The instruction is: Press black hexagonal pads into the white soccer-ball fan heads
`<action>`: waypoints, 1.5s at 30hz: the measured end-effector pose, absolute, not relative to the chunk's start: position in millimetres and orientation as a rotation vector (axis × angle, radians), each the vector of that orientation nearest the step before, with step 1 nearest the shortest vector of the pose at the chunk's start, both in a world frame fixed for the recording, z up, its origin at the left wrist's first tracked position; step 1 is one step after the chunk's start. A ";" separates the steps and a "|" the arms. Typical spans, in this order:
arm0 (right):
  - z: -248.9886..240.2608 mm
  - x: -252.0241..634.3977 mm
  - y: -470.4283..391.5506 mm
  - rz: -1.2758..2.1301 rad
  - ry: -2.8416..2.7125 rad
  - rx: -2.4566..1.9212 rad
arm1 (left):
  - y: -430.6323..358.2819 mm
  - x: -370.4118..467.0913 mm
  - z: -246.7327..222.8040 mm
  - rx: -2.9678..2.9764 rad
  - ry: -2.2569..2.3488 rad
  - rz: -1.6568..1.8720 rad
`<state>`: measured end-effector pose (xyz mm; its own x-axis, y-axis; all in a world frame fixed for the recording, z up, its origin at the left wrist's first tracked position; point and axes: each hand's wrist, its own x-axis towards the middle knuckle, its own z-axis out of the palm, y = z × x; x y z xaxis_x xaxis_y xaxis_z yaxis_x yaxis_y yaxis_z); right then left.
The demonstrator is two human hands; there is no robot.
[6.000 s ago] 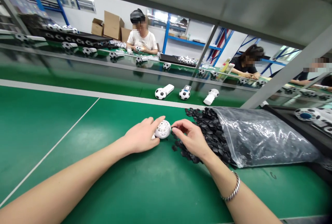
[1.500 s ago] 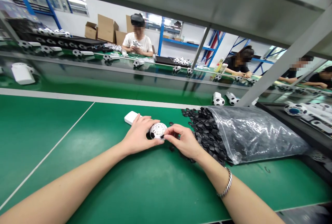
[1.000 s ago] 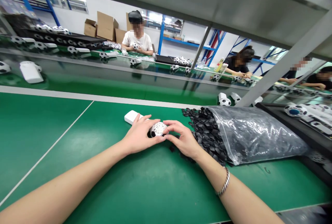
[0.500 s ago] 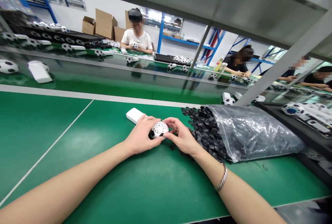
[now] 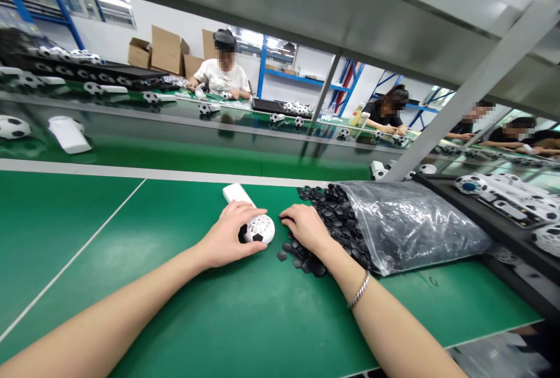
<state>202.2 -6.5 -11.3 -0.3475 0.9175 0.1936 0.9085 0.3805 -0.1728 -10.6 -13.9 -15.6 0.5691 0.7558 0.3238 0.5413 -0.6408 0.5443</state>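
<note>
My left hand wraps its thumb and fingers around the round head of a white handheld fan. That head has an openwork, soccer-ball-patterned grille with black patches on its side. The fan's handle points away from me on the green bench. At the left edge of a heap of small black pentagon pieces is my right hand, apart from the fan. Its fingers are bent down with the tips close to the thumb; whatever is between them is hidden.
The black pieces spill from a clear plastic bag. A black tray at the right holds more soccer-ball fans. Behind the bench, a conveyor carries white fans. A slanted metal post and overhead shelf frame several co-workers opposite.
My right hand has left the fan head and moved right to the black pieces. My left hand still holds the fan, whose grille is more exposed now. The view has shifted slightly.
</note>
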 end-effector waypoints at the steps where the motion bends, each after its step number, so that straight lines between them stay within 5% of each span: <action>1: -10.5 203.4 -7.3 0.051 -2.395 -1.607 | -14.7 -11.4 -14.8 2.392 0.996 0.722; 27: 3.3 209.7 -27.6 0.230 -2.445 -1.389 | -16.4 -12.9 -16.7 2.248 0.875 0.666; 45: -6.1 191.2 -34.9 1.106 -1.837 -1.116 | -20.3 -6.7 -24.7 2.093 0.988 0.798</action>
<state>191.2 -34.9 -6.1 -0.3761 0.9169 0.1338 0.3103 0.2607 -0.9142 -6.7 -20.3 -24.7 0.5238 0.8187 0.2352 0.4024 -0.4812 0.7788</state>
